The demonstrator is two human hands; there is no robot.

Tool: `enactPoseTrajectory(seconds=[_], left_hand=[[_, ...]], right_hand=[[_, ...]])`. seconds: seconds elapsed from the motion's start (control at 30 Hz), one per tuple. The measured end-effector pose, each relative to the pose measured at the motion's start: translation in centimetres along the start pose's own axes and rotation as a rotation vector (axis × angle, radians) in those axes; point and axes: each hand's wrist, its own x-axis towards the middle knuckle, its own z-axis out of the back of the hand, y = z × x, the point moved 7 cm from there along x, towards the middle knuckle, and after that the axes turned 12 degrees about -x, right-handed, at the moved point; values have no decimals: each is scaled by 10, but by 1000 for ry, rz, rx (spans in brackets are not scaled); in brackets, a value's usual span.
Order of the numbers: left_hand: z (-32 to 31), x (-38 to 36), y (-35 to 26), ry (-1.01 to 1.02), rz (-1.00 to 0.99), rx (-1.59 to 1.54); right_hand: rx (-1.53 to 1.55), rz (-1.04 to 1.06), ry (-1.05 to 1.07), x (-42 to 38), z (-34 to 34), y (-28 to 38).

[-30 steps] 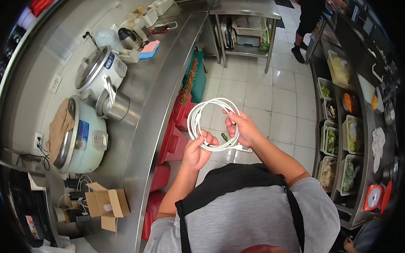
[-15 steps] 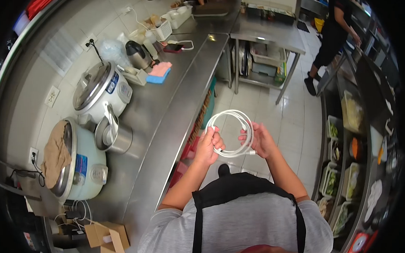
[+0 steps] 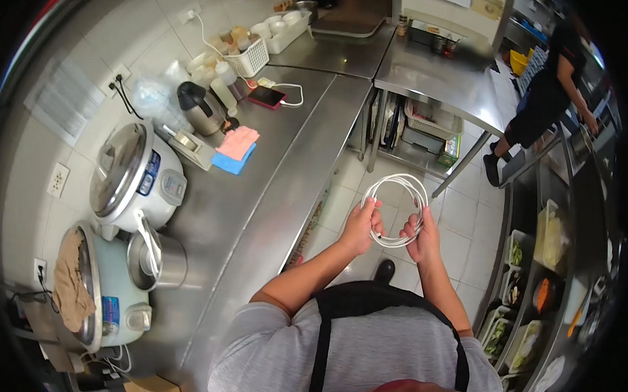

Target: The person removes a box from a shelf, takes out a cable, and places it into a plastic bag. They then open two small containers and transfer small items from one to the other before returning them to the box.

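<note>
A white cable (image 3: 395, 179), coiled into several loops, is held up in front of my body above the tiled floor. My left hand (image 3: 360, 227) is closed round the left side of the coil. On the opposite side, my right hand (image 3: 425, 239) grips the loops with its fingers curled and thumb up. The coil forms an open ring between both hands.
To the left, a steel counter (image 3: 249, 219) bears rice cookers (image 3: 165, 180), a steel pot (image 3: 171, 260), a kettle (image 3: 200, 110), cloths (image 3: 236, 154) and a phone (image 3: 266, 97). Another person (image 3: 549, 84) stands at the upper right. Food containers (image 3: 550, 236) line the right-hand shelves.
The view has shifted, and both hands with the coil appear further right. My right hand's fingers, more spread before, have closed on the coil. The other person appears further right and lower.
</note>
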Motion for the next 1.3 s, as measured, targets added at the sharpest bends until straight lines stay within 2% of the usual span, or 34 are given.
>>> enactPoseTrajectory(seconds=[0.13, 0.17, 0.3, 0.5, 0.63, 0.67, 0.73, 0.83, 0.87, 0.93, 0.97, 1.0, 1.03, 1.07, 1.13, 1.2, 1.27, 1.3], left_hand=[[-3, 45, 8, -101, -73, -59], [-10, 56, 5, -66, -105, -70], [-27, 93, -18, 3, -265, -50], [-8, 110, -57, -30, -334, 44], [21, 119, -102, -55, -162, 150], [28, 118, -123, -88, -155, 208], [58, 118, -184, -278, -212, 434], [87, 96, -336, -510, -404, 855], [118, 89, -384, -606, -605, 567], [171, 69, -500, -808, -803, 627], [165, 49, -538, -919, -848, 676], [178, 29, -577, -1119, -906, 714], [207, 13, -618, -1374, -1046, 825], [206, -3, -635, -1548, -1066, 820], [225, -3, -666, -1468, -956, 787], [245, -8, -689, -1366, -1009, 702], [269, -11, -709, -1233, -1217, 555], [257, -16, -723, -1226, -1350, 713]], right_hand=[[-129, -162, -78, 63, 19, 21], [-159, -198, -77, 80, 18, 27], [-156, -373, 182, 142, -1, 43], [-251, -260, 313, 211, -46, 56], [-246, -208, 360, 240, -68, 62], [-230, -198, 354, 247, -70, 64], [-223, -175, 313, 264, -67, 67], [-265, -170, 196, 285, -49, 72], [-288, -164, 180, 291, -44, 73], [-331, -162, 112, 298, -35, 74], [-353, -166, 63, 300, -33, 72], [-351, -172, 35, 302, -32, 66], [-351, -178, 6, 305, -31, 60], [-351, -186, -28, 307, -31, 55], [-374, -213, -21, 310, -44, 43], [-395, -241, 1, 307, -63, 33], [-442, -233, 32, 311, -77, 26], [-466, -228, 48, 314, -83, 23]])
